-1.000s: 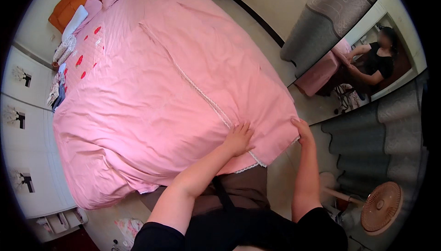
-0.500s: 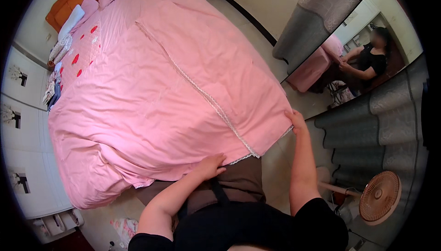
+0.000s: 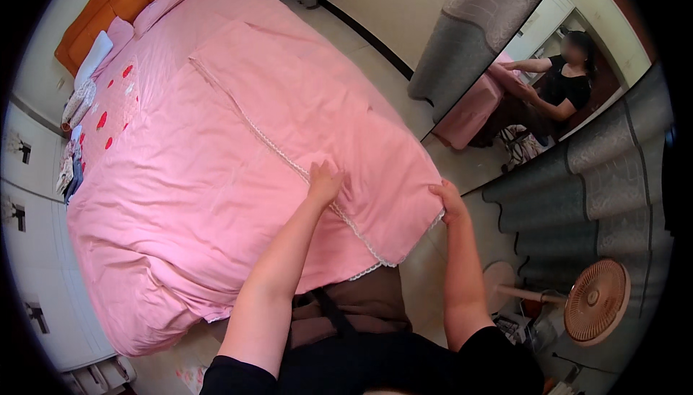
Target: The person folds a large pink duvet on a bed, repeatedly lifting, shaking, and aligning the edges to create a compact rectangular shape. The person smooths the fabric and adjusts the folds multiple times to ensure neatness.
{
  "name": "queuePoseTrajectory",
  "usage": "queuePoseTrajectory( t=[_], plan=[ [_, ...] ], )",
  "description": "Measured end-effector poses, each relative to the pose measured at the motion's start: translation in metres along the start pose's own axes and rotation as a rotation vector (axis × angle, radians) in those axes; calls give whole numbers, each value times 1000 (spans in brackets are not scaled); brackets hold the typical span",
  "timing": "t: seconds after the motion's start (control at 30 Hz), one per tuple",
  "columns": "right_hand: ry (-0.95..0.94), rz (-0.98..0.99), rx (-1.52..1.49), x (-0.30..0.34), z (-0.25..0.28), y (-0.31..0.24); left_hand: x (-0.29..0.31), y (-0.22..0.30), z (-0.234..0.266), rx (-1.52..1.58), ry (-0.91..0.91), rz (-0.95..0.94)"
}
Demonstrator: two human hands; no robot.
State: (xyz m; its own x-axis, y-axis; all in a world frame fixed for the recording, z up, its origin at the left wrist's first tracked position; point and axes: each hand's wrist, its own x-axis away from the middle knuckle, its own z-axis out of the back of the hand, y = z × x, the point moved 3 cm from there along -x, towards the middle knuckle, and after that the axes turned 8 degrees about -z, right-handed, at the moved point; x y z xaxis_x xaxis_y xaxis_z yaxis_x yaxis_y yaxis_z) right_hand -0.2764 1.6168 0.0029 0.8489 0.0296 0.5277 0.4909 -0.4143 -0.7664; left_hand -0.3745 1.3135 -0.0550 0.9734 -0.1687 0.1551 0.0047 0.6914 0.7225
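Note:
A pink quilt cover [image 3: 173, 200] with white lace trim is spread over the bed, one lace-edged part folded across it. My left hand [image 3: 326, 183] lies on the fabric beside the lace line, its fingers apart and the cloth creased around them. At the right-hand edge, my right hand [image 3: 450, 201] grips the cover's lace-trimmed border, thumb on top and the other fingers partly hidden beneath. Between my hands the near corner of the folded part hangs just in front of my lap.
A wooden headboard [image 3: 101, 16] and pillows [image 3: 173, 1] are at the far left. On the right are a mirror [image 3: 534, 70], grey curtains [image 3: 585, 185] and a standing fan [image 3: 595, 301] close to my right arm. White cabinets [image 3: 43, 265] line the left side.
My left hand has moved from the near edge up and forward onto the cover, beside the lace line. The right hand keeps its grip on the edge. The view has shifted slightly.

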Motion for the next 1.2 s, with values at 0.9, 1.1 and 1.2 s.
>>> queuePoseTrajectory(
  t=[0.9,1.1,1.2],
  plan=[
    [-737,-4,590,56,-216,5,-72,49,129,116,83,156],
    [-804,-33,696,72,-245,15,-30,30,167,809,86,142],
    [-922,22,853,80,-270,34,17,-4,202,984,113,67]
  ],
)
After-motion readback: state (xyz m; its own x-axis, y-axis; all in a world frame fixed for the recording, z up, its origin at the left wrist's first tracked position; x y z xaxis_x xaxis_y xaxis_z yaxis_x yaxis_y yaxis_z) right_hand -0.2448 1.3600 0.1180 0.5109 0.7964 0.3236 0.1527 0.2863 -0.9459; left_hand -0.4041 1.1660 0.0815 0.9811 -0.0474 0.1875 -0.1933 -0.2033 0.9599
